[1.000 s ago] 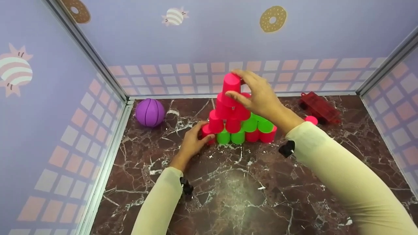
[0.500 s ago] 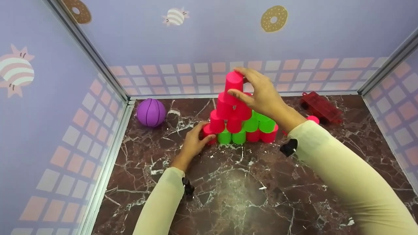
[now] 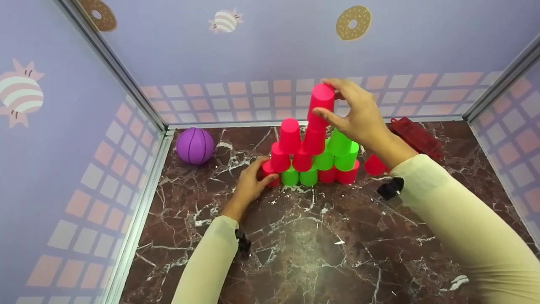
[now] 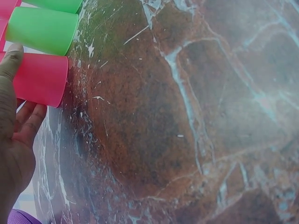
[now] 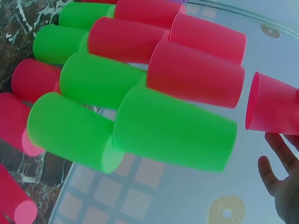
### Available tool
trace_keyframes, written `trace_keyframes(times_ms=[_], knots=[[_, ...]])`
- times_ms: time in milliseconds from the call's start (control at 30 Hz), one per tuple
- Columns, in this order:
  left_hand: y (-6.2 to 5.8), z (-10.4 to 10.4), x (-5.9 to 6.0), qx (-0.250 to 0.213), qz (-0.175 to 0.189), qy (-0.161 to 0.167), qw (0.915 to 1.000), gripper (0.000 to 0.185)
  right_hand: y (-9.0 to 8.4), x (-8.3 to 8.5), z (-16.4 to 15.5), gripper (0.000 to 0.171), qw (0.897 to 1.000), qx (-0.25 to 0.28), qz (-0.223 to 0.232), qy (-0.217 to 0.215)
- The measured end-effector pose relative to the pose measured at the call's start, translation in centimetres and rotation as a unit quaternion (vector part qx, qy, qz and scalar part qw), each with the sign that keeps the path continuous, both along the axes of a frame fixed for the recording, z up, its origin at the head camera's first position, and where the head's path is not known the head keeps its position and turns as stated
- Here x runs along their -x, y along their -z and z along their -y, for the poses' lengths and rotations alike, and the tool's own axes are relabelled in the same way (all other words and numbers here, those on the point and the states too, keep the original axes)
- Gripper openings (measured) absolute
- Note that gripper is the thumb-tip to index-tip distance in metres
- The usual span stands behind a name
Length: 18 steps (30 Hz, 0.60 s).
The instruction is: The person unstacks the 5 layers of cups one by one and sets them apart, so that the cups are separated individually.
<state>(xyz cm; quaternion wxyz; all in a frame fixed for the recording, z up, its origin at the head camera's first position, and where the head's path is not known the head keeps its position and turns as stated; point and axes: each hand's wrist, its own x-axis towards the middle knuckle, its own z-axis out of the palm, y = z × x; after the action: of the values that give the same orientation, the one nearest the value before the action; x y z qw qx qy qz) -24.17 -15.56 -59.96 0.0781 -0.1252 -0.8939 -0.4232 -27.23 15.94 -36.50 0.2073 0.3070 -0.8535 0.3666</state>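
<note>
Between the left edge of the surface (image 3: pixel 303 245) and the cup stack, the left hand (image 3: pixel 248 185) grips the pink end cup (image 3: pixel 268 169) of the bottom row, thumb in front and fingers curled round its outer side. That row continues rightward with two green cups, then two red ones. Were this hand to slide its cup, the tiers leaning partly on it could lose their footing.

Above stand four cups, two pink and two green, then three more: a left pink cup (image 3: pixel 290 136), a middle pink cup (image 3: pixel 315 141) and a green cup (image 3: pixel 339 142). Over this third tier the right hand (image 3: pixel 358 109) pinches a held cup (image 3: pixel 322 101), mouth down; the right wrist view shows it just apart from the tier. A rim set off-centre, or a fingertip catching a neighbour, could tip the upper cups.

Right of the stack, a loose cup (image 3: pixel 374 165) sits close to the forearm, where a brush might shift it. Farther away, a purple ball (image 3: pixel 195 145) lies near the back left corner, and a red translucent container (image 3: pixel 415 136) near the back right corner.
</note>
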Motion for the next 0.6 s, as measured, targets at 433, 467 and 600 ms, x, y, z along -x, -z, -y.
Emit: trace_keyframes(times_ms=[433, 467, 600], knots=[[0.3, 0.1, 0.2, -0.003, -0.013, 0.005, 0.9999, 0.064, 0.8, -0.5, -5.3, 0.063, 0.997, 0.013, 0.0, 0.08], [0.3, 0.1, 0.2, -0.003, -0.013, 0.006, 0.9999, 0.065, 0.9, -0.5, -5.9, 0.063, 0.996, 0.015, 0.0, 0.086], [0.2, 0.1, 0.2, -0.001, -0.011, 0.009, 0.9999, 0.066, 1.2, -0.7, -8.1, 0.063, 0.994, 0.015, -0.003, 0.111]])
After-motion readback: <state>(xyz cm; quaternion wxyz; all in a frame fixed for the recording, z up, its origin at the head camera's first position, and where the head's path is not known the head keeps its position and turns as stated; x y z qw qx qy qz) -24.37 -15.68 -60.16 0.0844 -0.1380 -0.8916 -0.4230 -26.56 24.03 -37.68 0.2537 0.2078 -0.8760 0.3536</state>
